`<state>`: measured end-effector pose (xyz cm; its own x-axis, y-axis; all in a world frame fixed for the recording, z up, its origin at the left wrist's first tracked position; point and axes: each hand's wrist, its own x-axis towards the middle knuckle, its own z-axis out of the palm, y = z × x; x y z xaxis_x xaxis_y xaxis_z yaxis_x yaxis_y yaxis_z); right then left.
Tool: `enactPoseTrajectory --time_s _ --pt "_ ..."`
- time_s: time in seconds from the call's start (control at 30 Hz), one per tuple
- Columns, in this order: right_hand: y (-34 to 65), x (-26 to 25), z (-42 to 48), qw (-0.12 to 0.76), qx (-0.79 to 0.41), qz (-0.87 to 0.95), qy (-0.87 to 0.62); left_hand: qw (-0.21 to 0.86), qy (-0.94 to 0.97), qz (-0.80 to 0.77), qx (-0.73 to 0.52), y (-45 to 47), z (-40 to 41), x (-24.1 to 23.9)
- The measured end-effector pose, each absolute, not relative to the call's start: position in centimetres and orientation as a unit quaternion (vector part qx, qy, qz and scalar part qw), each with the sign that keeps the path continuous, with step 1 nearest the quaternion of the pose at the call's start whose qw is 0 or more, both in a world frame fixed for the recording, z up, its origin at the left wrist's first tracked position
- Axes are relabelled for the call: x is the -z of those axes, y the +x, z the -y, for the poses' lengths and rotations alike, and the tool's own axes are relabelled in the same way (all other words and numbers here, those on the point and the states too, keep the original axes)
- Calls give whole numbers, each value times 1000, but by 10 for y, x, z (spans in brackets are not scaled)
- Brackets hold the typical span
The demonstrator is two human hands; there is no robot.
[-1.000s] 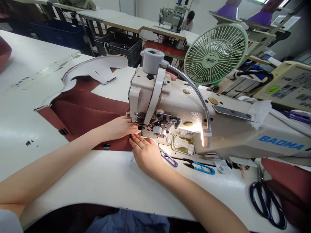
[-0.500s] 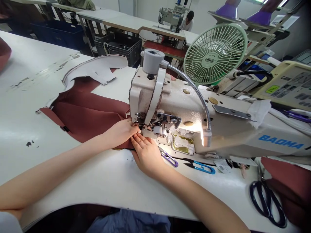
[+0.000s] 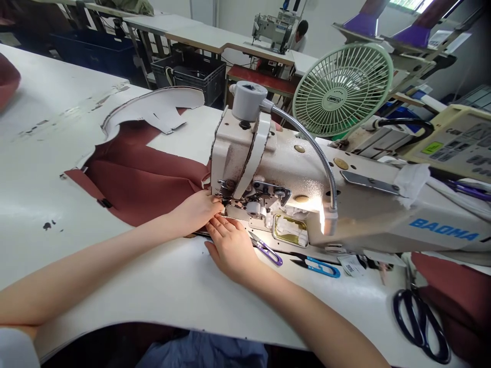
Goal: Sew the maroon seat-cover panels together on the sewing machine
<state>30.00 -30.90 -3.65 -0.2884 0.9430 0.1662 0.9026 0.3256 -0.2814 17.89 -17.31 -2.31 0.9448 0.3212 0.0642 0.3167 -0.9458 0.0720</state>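
Observation:
A dark red fabric piece (image 3: 141,179) with a white lining lies on the white table (image 3: 161,286), running under the head of a cream sewing machine (image 3: 307,189). My left hand (image 3: 197,208) rests on the fabric's near edge right at the presser foot, fingers together and pressing it down. My right hand (image 3: 230,245) lies flat in front of the needle, fingers stretched out onto the fabric's edge. The needle area itself is mostly hidden by the machine head and my fingers.
Purple thread snips (image 3: 266,249) and blue snips (image 3: 318,266) lie just right of my right hand. Large dark scissors (image 3: 420,319) and more red fabric (image 3: 456,296) sit at the right. A green fan (image 3: 343,89) stands behind the machine. Another person sits at a far machine (image 3: 301,30).
The red fabric has fed away from me through the machine; its near edge and the small black tabs moved back. Both hands stayed at the presser foot, following the edge.

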Motion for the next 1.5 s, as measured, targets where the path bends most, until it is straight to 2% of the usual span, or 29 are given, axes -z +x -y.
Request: enactPoseTrajectory --time_s 0.3,0.73,1.07,1.3,1.43,1.5 --pt "302 36 306 136 -86 784 -600 105 981 -136 -88 159 175 23" --pt "304 37 300 107 -85 773 -620 62 976 -151 -143 166 169 27" --pt "298 35 310 103 -70 787 -605 98 976 -151 -122 161 173 23" --pt "304 39 303 140 -52 788 -597 97 975 -165 -115 163 170 18" --pt "309 37 301 206 -40 807 -553 165 960 -187 -131 158 152 2" --pt "312 35 301 245 -34 813 -527 164 944 -245 -145 148 137 -6"
